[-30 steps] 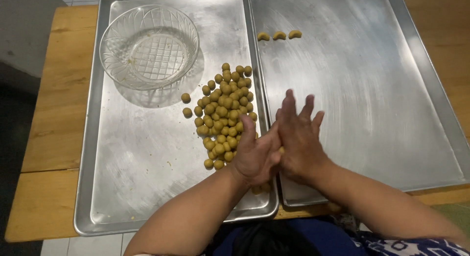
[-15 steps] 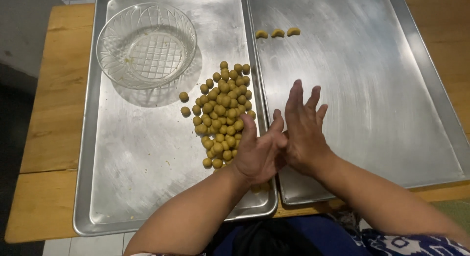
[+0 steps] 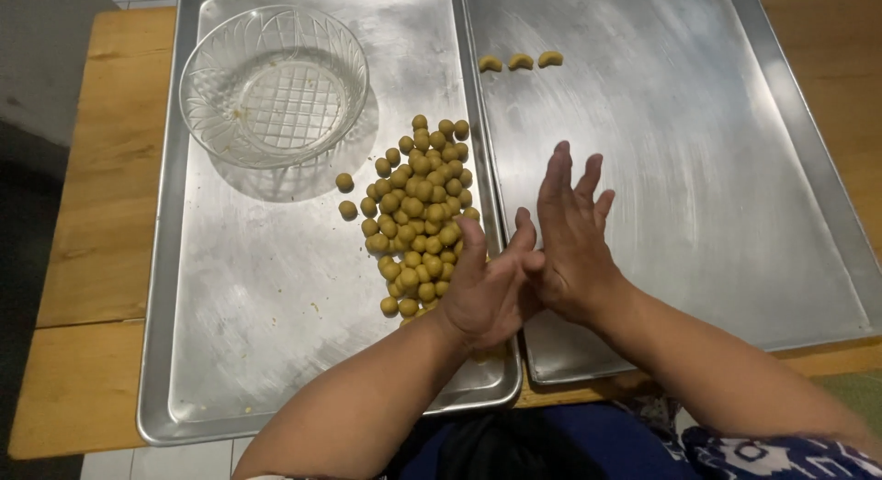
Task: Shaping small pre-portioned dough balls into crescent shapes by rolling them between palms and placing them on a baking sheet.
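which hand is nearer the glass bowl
Left. The left hand is at the lower edge of the dough balls, on the glass bowl's tray; the right hand is over the neighbouring tray.

The single head camera looks steeply down from above the near edge of the table (image 3: 87,259), facing toward 12 o'clock, close over the hands (image 3: 528,264) at 6 o'clock.

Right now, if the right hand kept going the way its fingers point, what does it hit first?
The right hand points up the right tray, away from the person. The way looks free over bare metal; the three curved dough pieces lie slightly left of that line. The hand's height above the tray is unclear.
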